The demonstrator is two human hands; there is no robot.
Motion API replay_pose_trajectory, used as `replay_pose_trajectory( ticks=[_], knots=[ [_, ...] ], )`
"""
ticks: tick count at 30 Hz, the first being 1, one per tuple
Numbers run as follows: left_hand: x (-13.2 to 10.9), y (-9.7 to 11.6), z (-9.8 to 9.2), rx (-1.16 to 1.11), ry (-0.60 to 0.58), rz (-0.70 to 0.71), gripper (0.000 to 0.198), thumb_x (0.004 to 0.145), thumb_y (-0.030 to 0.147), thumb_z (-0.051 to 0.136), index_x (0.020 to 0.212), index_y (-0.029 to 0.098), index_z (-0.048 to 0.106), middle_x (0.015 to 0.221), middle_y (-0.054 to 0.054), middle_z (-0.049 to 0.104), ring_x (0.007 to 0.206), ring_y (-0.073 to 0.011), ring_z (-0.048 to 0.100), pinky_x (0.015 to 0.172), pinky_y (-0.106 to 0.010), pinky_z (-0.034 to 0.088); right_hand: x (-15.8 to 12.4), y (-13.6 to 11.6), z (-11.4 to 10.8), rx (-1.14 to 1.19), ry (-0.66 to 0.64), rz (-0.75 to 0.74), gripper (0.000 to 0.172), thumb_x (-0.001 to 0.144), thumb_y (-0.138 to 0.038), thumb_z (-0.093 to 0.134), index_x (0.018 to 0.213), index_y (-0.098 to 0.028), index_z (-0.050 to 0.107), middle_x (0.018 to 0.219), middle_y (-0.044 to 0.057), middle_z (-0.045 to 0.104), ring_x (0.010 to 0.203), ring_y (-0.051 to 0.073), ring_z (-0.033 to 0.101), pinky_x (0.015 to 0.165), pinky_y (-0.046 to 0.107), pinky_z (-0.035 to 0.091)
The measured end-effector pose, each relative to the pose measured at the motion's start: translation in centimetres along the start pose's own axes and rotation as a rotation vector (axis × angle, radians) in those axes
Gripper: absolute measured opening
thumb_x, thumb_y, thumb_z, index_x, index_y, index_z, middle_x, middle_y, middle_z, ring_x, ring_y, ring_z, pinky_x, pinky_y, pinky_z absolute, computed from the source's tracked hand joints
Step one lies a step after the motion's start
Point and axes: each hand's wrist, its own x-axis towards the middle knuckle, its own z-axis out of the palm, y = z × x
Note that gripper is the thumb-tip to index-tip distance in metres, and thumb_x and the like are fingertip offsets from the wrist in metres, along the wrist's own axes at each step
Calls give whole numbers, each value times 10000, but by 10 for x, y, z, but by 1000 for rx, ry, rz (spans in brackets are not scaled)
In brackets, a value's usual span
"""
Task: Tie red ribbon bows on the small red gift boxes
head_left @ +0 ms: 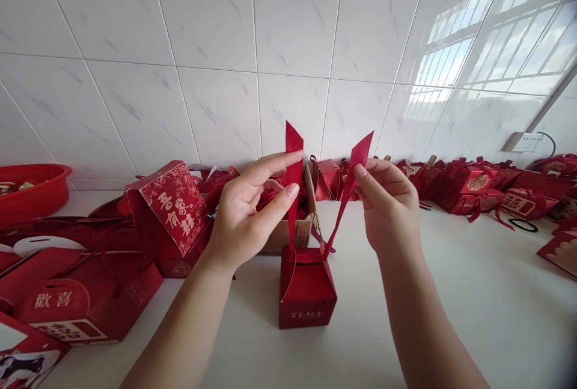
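Note:
A small dark red gift box (308, 296) with gold lettering stands upright on the white table. Two ends of a red ribbon (295, 166) rise from its top and spread into a V, each cut at a slant. My left hand (252, 202) has its index finger and thumb on the left end, the thumb lower than the index finger. On the other side, my right hand (390, 202) pinches the right end near its tip between thumb and fingers. Behind the box, a cardboard box (311, 229) holds red material, partly hidden by my left hand.
Red gift boxes (174, 211) crowd the left side, near a red plastic basin (38, 190). More red boxes (471, 181) line the back right along the tiled wall (211, 10). A black ring (523, 225) lies among them, and a power strip (525, 142) sits on the wall.

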Motion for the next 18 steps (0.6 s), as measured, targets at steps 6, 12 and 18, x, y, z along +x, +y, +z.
replay_pose_trajectory(
  ticks=[6,12,18],
  knots=[
    [0,1,0,10,-24,-9,361,834,251,609,1195,276,615,1196,-37,641,1161,-254,552,916,-371,518,0,1,0,-24,-4,-9,123,744,-287,724,826,-228,654,862,0,643,802,131,616,758,289,514],
    [1,-1,1,38,-49,-40,386,829,216,618,1210,274,600,1048,-52,697,998,-225,641,846,-353,558,-1,1,0,-1,-49,14,109,777,-293,691,843,-232,629,824,-12,645,749,133,641,723,297,525],
    [-2,-3,8,16,-140,-19,321,870,200,554,1181,258,611,1007,-53,695,799,-151,670,743,-269,566,-4,-1,4,-23,-221,135,122,802,-290,666,882,-206,627,677,-31,618,439,62,515,415,197,416]
  ],
)
